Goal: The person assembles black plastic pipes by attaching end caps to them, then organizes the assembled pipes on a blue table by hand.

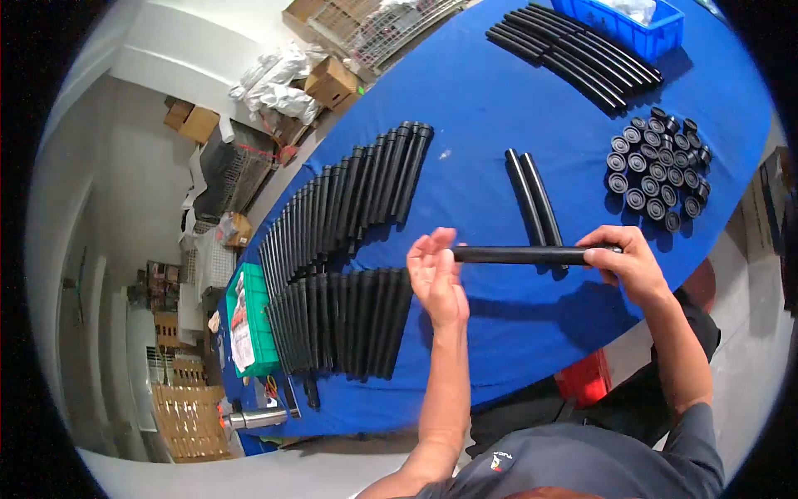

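A black tube (524, 255) is held level above the blue-covered table. My right hand (628, 259) is closed around its right end. At the opposite end, my left hand (438, 279) has its fingers stretched out and its thumb close to the tube tip; whether it presses on the tip is hard to tell. Just beyond lie two more black tubes (532, 195), side by side, their near ends partly behind the held one. To the left of my left hand are two rows of black tubes with wider ends, a far row (357, 187) and a near row (349, 324).
Round black caps (657, 170) are clustered at the right, below a stack of black tubes (573, 54) and a blue crate (623, 25). A green bin (264, 324) and a metal cylindrical tool (258, 417) sit at the table's left edge. A red container (584, 378) is below the near edge.
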Demonstrator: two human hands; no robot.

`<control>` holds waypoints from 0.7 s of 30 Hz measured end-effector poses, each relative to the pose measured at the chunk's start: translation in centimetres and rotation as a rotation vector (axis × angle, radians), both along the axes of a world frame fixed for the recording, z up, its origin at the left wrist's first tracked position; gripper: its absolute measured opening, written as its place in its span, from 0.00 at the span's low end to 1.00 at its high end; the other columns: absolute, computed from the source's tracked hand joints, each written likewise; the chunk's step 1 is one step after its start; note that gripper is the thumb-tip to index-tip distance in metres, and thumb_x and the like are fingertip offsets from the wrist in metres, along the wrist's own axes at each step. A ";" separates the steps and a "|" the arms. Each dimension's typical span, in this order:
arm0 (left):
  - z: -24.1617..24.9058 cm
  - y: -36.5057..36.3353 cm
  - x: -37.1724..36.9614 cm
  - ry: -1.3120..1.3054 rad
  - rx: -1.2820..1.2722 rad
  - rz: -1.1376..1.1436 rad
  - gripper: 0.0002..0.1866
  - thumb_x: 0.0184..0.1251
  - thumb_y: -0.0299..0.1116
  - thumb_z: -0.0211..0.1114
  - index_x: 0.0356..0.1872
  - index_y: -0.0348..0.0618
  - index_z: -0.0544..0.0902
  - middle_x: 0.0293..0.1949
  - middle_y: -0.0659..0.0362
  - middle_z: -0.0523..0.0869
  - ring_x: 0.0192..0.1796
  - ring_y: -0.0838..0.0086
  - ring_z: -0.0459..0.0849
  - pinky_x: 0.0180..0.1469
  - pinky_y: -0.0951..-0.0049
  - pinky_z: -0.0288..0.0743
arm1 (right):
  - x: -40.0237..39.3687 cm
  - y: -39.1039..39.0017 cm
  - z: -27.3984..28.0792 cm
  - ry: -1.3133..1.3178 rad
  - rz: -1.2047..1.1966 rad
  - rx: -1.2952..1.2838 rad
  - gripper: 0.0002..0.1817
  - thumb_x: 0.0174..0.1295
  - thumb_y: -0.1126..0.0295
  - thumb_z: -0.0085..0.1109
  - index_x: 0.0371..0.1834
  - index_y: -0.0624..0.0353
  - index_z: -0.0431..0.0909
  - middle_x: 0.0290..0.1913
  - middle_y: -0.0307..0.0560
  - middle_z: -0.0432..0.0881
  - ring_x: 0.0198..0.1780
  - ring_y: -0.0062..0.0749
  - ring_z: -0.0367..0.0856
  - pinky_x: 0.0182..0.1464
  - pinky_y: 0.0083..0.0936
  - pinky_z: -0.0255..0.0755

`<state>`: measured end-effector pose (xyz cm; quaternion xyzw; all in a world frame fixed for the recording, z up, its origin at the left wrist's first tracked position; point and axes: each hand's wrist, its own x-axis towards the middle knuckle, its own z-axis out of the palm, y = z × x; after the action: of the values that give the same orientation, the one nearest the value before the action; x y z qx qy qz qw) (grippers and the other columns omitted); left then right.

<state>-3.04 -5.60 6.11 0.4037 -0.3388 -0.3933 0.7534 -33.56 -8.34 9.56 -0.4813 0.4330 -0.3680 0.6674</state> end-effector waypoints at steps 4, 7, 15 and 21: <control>4.5 1.3 -1.4 -1.393 -0.146 0.013 0.28 0.52 0.29 0.80 0.58 0.41 0.84 0.61 0.52 0.84 0.66 0.57 0.79 0.70 0.57 0.72 | -0.3 -0.3 -0.1 0.072 0.045 -0.014 0.12 0.59 0.66 0.69 0.42 0.61 0.89 0.23 0.31 0.79 0.21 0.12 0.70 0.23 0.15 0.60; 4.5 1.3 -3.7 -1.590 -0.207 -0.228 0.25 0.51 0.29 0.79 0.54 0.42 0.86 0.53 0.53 0.86 0.54 0.55 0.84 0.60 0.55 0.77 | 0.3 -0.1 -0.1 0.036 0.084 -0.023 0.11 0.59 0.66 0.69 0.40 0.62 0.89 0.21 0.30 0.77 0.21 0.12 0.70 0.23 0.15 0.60; 4.9 -2.3 -1.4 -1.494 -0.223 -0.063 0.17 0.53 0.23 0.75 0.47 0.39 0.86 0.42 0.50 0.88 0.47 0.54 0.86 0.52 0.57 0.81 | -0.4 -1.2 0.4 -0.088 -0.125 -0.060 0.36 0.66 0.62 0.69 0.73 0.64 0.67 0.48 0.47 0.80 0.33 0.21 0.80 0.25 0.15 0.73; 2.6 -12.9 6.6 -1.704 0.192 0.348 0.17 0.63 0.36 0.72 0.49 0.37 0.87 0.45 0.49 0.84 0.52 0.52 0.83 0.55 0.51 0.77 | 0.2 -1.2 -0.2 -0.139 -0.141 -0.059 0.31 0.68 0.65 0.68 0.70 0.67 0.69 0.45 0.44 0.81 0.35 0.19 0.80 0.27 0.15 0.74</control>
<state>3.60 -18.54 8.74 0.6680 -0.6854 0.1361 0.2559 -33.35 -9.53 9.32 -0.4425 0.4075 -0.4590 0.6538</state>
